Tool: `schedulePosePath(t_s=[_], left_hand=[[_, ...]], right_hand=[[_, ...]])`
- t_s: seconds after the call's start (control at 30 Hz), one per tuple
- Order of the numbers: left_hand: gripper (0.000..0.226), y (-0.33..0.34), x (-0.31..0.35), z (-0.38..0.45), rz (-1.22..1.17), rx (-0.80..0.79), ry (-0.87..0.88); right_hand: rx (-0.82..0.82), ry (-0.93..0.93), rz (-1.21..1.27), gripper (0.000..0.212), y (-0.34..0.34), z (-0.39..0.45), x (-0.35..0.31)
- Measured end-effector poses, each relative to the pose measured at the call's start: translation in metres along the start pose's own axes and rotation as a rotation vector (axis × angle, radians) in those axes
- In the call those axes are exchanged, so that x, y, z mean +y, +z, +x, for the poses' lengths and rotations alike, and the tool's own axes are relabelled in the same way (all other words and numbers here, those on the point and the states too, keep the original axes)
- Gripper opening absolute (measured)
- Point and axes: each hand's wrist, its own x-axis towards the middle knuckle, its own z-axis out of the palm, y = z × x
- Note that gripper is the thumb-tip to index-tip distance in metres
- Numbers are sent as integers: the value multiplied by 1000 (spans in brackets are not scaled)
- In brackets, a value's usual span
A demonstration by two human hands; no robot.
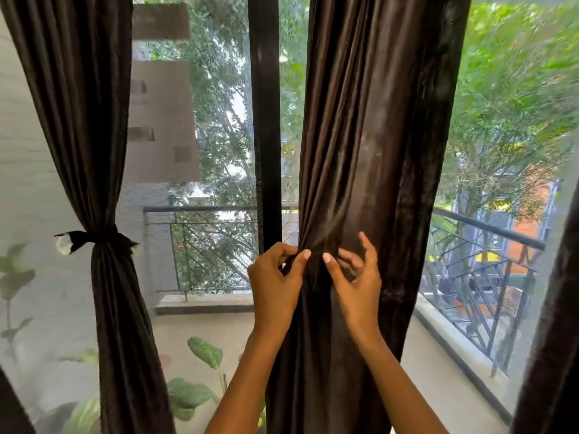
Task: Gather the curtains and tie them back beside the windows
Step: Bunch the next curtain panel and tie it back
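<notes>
Middle curtain (pixel 369 151), hanging right of the window post (pixel 266 120), is being bunched: our left hand (pixel 275 283) is pinching its left edge, right hand (pixel 354 277) clawing folds with fingers half-curled. We are advising tight, even gathers before tying, matching the left curtain's tie (pixel 94 241).

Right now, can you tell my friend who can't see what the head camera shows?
Two hands, the left hand and right hand, pinch the gathered folds of a dark brown curtain at a window. To the left, another brown curtain is already cinched with a tie-back. Beyond the glass are a balcony railing and green trees.
</notes>
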Motion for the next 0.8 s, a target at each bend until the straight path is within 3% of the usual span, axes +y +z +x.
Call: schedulePosePath(t_s=[0.1, 0.17, 0.4, 0.53, 0.67, 0.73, 0.8], left_hand=[[12, 2, -1, 0, 9, 19, -13], [7, 5, -2, -2, 33, 35, 14], [13, 10, -5, -8, 145, -7, 132], [17, 9, -1, -10, 67, -72, 87], [16, 9, 4, -5, 2, -45, 4], [16, 10, 5, -3, 43, -19, 3], [19, 11, 6, -2, 65, -14, -11]], right_hand=[[169, -257, -184, 30, -3, -9, -5], [180, -395, -253, 21, -2, -18, -4], [-36, -416, -229, 37, 4, -26, -9], [-128, -317, -255, 42, 4, -22, -7], [-220, -311, -251, 33, 0, -20, -7], [-198, -334, -247, 33, -4, -17, -9], [-61, -349, -281, 30, -8, -9, -6]])
